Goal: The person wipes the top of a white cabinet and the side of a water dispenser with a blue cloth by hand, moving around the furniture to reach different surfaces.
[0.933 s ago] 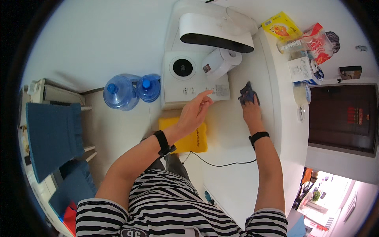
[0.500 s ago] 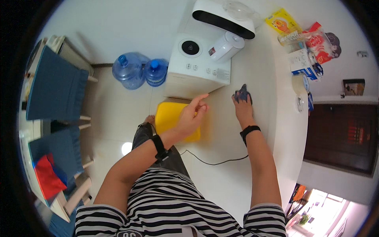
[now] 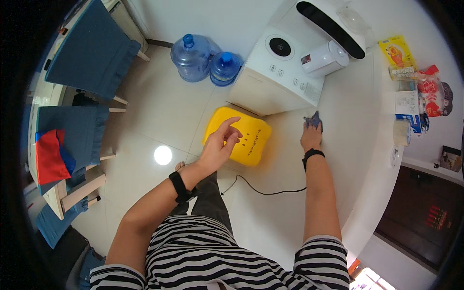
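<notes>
Head view: right hand [image 3: 311,138], seemingly palm-down, rests on dark cloth [image 3: 315,118].

The cloth [image 3: 314,120] lies between the right hand [image 3: 311,135] and the counter [image 3: 345,145], just before the near right corner of the dispenser [image 3: 275,92]. A jug [image 3: 323,59] stands on the dispenser's right side, two bottles [image 3: 187,59] on the floor to its left. Before it sits a stool [image 3: 258,140], the left hand [image 3: 216,149] above. Chairs [image 3: 89,53] stand far left; a box [image 3: 397,50] and bag [image 3: 430,89] rest along the right ledge [image 3: 379,145], a door [image 3: 415,212] beyond.
</notes>
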Demonstrator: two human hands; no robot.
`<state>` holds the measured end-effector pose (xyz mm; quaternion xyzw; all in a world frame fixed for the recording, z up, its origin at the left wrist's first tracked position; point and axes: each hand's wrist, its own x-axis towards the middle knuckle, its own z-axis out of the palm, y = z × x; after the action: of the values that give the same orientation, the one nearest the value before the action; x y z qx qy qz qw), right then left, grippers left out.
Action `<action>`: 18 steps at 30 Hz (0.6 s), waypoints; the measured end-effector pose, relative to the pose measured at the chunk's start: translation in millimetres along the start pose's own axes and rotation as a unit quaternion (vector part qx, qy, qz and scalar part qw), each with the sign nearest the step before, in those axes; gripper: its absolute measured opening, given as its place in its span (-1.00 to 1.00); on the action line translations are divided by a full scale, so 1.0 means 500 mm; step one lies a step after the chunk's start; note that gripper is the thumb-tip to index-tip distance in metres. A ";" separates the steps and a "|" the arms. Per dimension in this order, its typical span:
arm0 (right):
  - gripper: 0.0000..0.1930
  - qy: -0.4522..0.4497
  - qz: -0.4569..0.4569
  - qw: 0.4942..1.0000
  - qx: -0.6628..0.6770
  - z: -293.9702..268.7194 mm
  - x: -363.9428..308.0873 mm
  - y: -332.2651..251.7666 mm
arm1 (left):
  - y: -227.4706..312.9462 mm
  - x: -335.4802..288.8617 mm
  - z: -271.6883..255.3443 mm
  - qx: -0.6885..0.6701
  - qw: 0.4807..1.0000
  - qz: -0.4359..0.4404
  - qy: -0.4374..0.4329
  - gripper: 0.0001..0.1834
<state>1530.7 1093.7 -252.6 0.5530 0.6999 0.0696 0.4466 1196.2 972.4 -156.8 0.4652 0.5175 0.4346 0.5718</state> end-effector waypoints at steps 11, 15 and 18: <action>-0.55 -0.015 -0.033 0.999 -0.015 0.059 -0.207 -0.095 | -0.014 -0.119 -0.080 0.011 1.000 0.020 -0.010 -0.60; -0.56 0.030 0.024 0.997 -0.073 0.005 -0.273 -0.052 | 0.006 -0.189 -0.117 0.004 0.999 0.047 -0.005 -0.62; -0.56 0.093 0.093 0.987 -0.092 -0.053 -0.328 -0.009 | 0.006 -0.238 -0.133 0.026 0.998 0.063 -0.010 -0.66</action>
<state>1507.3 965.3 -149.5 0.5637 0.6742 0.2259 0.4203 1119.4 862.2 -133.7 0.5159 0.4928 0.4517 0.5358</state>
